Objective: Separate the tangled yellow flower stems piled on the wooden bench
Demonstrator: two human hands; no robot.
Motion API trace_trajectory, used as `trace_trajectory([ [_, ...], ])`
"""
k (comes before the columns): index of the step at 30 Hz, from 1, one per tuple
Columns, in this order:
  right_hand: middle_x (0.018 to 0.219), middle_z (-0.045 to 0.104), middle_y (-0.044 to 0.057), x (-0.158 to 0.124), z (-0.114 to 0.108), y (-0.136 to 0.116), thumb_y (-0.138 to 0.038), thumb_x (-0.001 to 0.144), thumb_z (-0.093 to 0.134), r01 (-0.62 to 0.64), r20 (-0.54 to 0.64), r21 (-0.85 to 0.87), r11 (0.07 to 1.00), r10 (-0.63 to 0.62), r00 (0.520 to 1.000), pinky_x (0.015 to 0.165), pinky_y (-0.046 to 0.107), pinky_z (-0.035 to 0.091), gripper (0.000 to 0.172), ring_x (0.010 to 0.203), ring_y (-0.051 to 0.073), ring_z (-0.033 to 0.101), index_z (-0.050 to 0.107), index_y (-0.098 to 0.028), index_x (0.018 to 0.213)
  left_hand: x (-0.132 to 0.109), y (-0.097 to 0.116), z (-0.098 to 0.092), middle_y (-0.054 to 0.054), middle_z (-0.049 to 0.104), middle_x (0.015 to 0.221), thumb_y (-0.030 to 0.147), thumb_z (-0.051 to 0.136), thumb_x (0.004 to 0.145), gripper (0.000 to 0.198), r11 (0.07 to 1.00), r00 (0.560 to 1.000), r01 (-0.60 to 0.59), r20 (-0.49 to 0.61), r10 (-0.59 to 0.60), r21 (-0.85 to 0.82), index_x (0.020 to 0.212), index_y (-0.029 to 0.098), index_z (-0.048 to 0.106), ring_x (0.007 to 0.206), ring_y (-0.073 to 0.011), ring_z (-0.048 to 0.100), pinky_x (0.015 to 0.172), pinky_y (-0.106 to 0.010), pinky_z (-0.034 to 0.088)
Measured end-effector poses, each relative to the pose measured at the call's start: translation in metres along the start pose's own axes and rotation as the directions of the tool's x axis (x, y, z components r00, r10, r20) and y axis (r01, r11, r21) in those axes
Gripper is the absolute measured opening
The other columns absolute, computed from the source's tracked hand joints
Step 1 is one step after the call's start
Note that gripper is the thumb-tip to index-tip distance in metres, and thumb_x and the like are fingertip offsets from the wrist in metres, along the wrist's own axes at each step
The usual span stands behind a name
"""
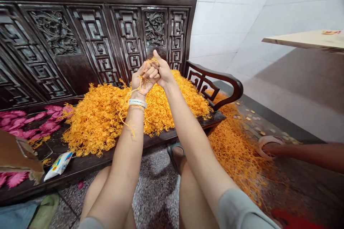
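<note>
orange strands [145,78], thin, frilly and tangled, sit pinched between the left hand [142,78] and right hand [161,71], both closed around them, raised above the heaped orange pile [107,114] on the carved wooden bench [80,43].

The dark carved wooden worktop [88,162] carries a broad heap of orange thread-like flowers [102,114], pink frilly flowers [40,121] at its left, a small white printed packet [58,164] and a brown cardboard piece [16,155] near its front edge.
</note>
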State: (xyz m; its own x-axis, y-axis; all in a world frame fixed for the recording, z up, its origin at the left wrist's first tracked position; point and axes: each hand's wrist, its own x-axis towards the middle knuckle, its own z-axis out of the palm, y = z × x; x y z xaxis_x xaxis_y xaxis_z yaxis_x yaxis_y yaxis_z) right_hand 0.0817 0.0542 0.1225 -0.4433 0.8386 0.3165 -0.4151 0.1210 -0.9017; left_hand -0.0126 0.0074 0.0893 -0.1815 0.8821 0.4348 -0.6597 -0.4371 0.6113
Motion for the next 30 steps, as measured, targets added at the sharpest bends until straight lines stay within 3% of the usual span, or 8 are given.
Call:
trace_trajectory([
  [4,0.056,0.022,-0.008,0.011,-0.004,0.0,-0.073,0.097,0.059,0.214,-0.137,0.009,0.977,-0.211,0.968,0.046,0.025,0.025,0.053,0.051,0.013,0.022,0.047,-0.026,0.076,0.003,-0.001,0.0,0.0,0.032,0.062,0.037,0.036,0.113,0.041,0.973,0.976,-0.216,-0.019,0.215,-0.08,0.077,0.024,0.05,0.07,-0.0178,0.055,0.073,-0.029,0.055],
  [8,0.063,0.044,-0.004,0.017,-0.02,0.013,-0.065,0.101,0.059,0.087,-0.189,-0.365,0.927,-0.165,0.968,0.055,0.025,0.035,0.044,0.057,0.013,0.038,0.056,-0.023,0.086,0.009,0.001,-0.009,0.0,0.036,0.065,0.046,0.035,0.114,0.043,0.98,0.984,-0.18,-0.023,0.179,-0.083,0.081,0.024,0.053,0.073,-0.0176,0.057,0.071,-0.028,0.053],
  [11,0.076,0.062,0.006,0.014,-0.042,0.026,-0.037,0.103,0.062,-0.113,-0.241,-0.782,0.613,-0.131,0.962,0.071,0.03,0.044,0.026,0.072,0.017,0.054,0.063,-0.017,0.087,0.011,0.003,-0.015,-0.002,0.044,0.068,0.047,0.034,0.114,0.043,0.976,0.98,-0.194,-0.052,0.19,-0.099,0.086,0.025,0.059,0.078,-0.0177,0.061,0.074,-0.028,0.054],
  [14,0.076,0.067,0.012,0.009,-0.061,0.03,-0.023,0.1,0.059,-0.229,-0.263,-0.904,0.361,-0.049,0.963,0.079,0.035,0.047,0.026,0.077,0.022,0.059,0.068,-0.013,0.078,0.014,0.005,-0.02,-0.004,0.053,0.075,0.044,0.034,0.114,0.041,0.972,0.972,-0.219,-0.108,0.209,-0.089,0.091,0.025,0.062,0.089,-0.0183,0.066,0.08,-0.03,0.055],
  [20,0.066,0.065,0.006,-0.006,-0.051,0.001,-0.067,0.103,0.053,-0.116,0.007,-0.69,0.715,0.167,0.986,0.059,0.025,0.043,0.059,0.058,0.013,0.051,0.071,-0.014,0.082,0.028,-0.004,-0.026,-0.003,0.062,0.086,0.048,0.046,0.112,0.032,0.996,0.961,-0.093,-0.262,0.091,0.005,0.096,0.024,0.059,0.086,-0.0154,0.068,0.079,-0.027,0.055],
  [23,0.062,0.062,0.003,-0.018,-0.035,-0.018,-0.068,0.098,0.064,-0.138,0.112,-0.657,0.741,0.278,0.954,0.052,0.023,0.039,0.054,0.056,0.011,0.051,0.067,-0.016,0.083,0.034,-0.021,-0.017,-0.003,0.065,0.089,0.059,0.062,0.103,0.036,0.988,0.938,-0.06,-0.331,0.105,0.143,0.101,0.024,0.06,0.085,-0.0153,0.068,0.075,-0.025,0.055],
  [27,0.057,0.05,-0.004,-0.032,-0.04,-0.041,-0.035,0.1,0.074,-0.063,0.062,-0.667,0.742,0.139,0.988,0.049,0.02,0.03,0.033,0.054,0.007,0.04,0.055,-0.018,0.078,0.027,-0.032,0.009,-0.006,0.07,0.091,0.067,0.066,0.097,0.045,0.975,0.985,0.058,-0.171,-0.021,0.215,0.104,0.023,0.065,0.088,-0.0177,0.072,0.076,-0.024,0.056],
  [30,0.06,0.044,-0.007,-0.064,-0.076,-0.063,-0.033,0.098,0.076,-0.067,0.033,-0.498,0.865,0.096,0.995,0.052,0.018,0.032,0.03,0.056,0.007,0.04,0.053,-0.02,0.084,0.012,-0.02,0.026,-0.009,0.071,0.094,0.064,0.06,0.102,0.046,0.944,0.978,0.193,0.026,-0.207,0.268,0.108,0.019,0.07,0.085,-0.0183,0.074,0.073,-0.025,0.057],
])
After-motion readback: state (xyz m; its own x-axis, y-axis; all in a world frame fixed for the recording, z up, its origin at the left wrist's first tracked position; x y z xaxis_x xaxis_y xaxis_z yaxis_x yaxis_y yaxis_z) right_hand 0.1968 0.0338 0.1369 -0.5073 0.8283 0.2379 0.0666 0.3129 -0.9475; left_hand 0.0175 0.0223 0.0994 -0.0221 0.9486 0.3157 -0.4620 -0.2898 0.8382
